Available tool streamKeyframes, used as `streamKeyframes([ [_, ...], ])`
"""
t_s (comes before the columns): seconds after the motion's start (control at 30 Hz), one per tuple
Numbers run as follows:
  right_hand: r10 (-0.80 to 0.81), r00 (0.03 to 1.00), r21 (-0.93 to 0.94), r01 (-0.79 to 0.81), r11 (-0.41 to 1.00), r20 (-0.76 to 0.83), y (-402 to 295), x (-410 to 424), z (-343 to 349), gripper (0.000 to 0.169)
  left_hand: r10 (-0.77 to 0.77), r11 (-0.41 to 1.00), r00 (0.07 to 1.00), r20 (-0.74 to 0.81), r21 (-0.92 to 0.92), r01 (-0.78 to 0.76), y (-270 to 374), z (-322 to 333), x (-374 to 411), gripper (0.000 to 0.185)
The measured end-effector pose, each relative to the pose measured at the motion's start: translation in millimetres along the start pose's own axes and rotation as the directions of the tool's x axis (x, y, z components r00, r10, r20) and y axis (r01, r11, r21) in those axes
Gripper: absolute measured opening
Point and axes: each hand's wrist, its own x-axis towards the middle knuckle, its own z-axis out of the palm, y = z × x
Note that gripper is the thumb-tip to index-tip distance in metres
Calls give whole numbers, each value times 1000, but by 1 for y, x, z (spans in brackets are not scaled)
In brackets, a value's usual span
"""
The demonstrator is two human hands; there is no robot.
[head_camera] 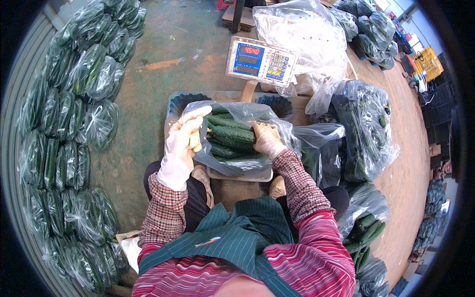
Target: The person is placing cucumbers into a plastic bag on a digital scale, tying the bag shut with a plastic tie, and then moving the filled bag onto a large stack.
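Observation:
Before me a clear plastic bag (241,169) lies spread with its mouth up on the platform scale (211,95). Several dark green cucumbers (232,135) lie side by side inside it. My left hand (184,135), in a pale glove, grips the bag's left edge, with its fingers over the rim. At the bag's right side, my gloved right hand (269,138) is curled around the end of a cucumber; its fingertips are partly hidden. Beyond the bag, the scale's display panel (261,61) stands on a post with red digits lit.
Bagged cucumbers (70,122) are stacked along the left wall. On my right stand more plastic bags (365,130), and loose cucumbers (365,232) show in an open one. A heap of clear plastic bags (302,35) lies behind the display. A yellow crate (428,63) sits far right.

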Motion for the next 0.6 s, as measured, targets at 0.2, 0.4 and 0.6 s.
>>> streamKeyframes([
  [0.2, -60, 970, 183, 105, 978, -236, 24, -6, -16, 48, 37, 991, 999, 16, 130, -38, -9, 1, 11, 27],
  [0.4, 287, 896, 941, 317, 117, -338, 54, -101, -78, 42, 61, 985, 998, 21, 161, -64, -17, 10, 4, 26],
  [0.6, 460, 844, 657, 514, -551, -274, 63, -133, -78, 49, 92, 969, 995, 34, 229, -98, -27, 15, 6, 23],
])
